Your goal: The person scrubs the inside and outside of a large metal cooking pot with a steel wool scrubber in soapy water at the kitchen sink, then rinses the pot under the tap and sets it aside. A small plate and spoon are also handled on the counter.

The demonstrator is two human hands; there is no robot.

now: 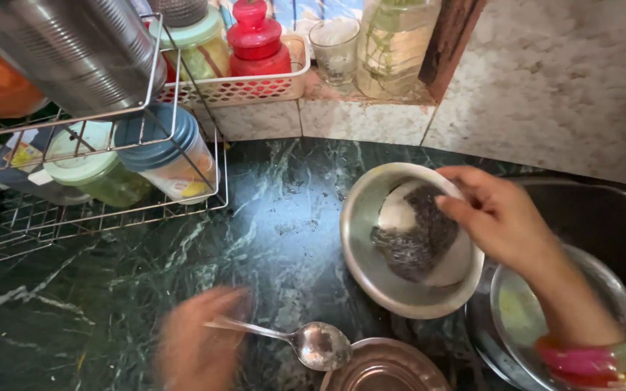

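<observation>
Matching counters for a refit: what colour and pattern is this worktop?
Dark green countertop with pale marble veining, shown in the head view.

We look steeply down from head height, close over the dark green marble counter [182,275], facing the tiled wall [574,80].

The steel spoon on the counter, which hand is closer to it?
Left. The left hand is at the handle of the spoon, blurred; the right hand is up on the rim of the steel bowl.
</observation>
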